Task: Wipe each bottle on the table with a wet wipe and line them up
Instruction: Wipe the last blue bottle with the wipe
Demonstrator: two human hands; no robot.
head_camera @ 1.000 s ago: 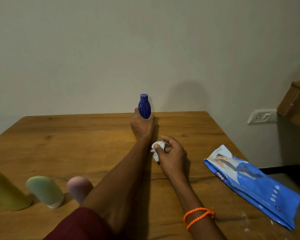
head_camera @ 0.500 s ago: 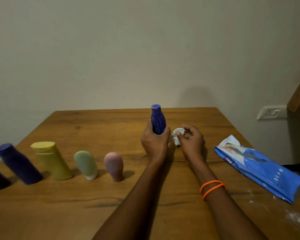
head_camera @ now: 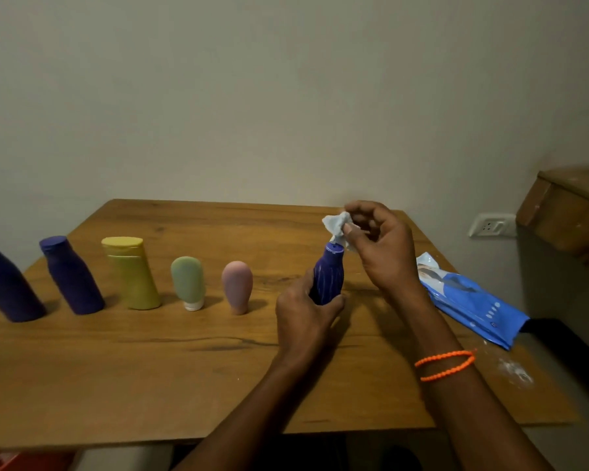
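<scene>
Near the tabletop's (head_camera: 150, 368) left edge, partly cut off by the frame: a dark purple bottle (head_camera: 6, 283), leaning. Just right of it, a second purple bottle (head_camera: 70, 275) with a cap, leaning the same way. Next along the row, a yellow bottle (head_camera: 131, 271) with a flip cap on top. Then a pale green tube (head_camera: 187, 282) standing on its white cap, and beside it a pink tube (head_camera: 237, 285), also cap-down. All five apart from one another, in a line running toward the right edge.

Right of the pink tube, toward the middle of the tabletop: a ribbed blue bottle (head_camera: 329, 275), tilted a little. Left hand (head_camera: 303, 321) wrapped round its lower body, grip clamped on it. Cannot tell whether the bottle's base touches the wood. Above the bottle's cap, a crumpled white wet wipe (head_camera: 335, 227), touching the top of the bottle. Right hand (head_camera: 381, 246) over it, grip pinched together on the wipe between thumb and fingertips. Orange cord bracelet (head_camera: 446, 365) doubled round the right wrist.

Near the right edge, a blue wipes packet (head_camera: 470, 300) lying flat, one end overhanging. Closer to the near right corner, a smear of white powder (head_camera: 514, 372) on the wood. On the wall beyond the right edge, a white socket (head_camera: 492, 226).
</scene>
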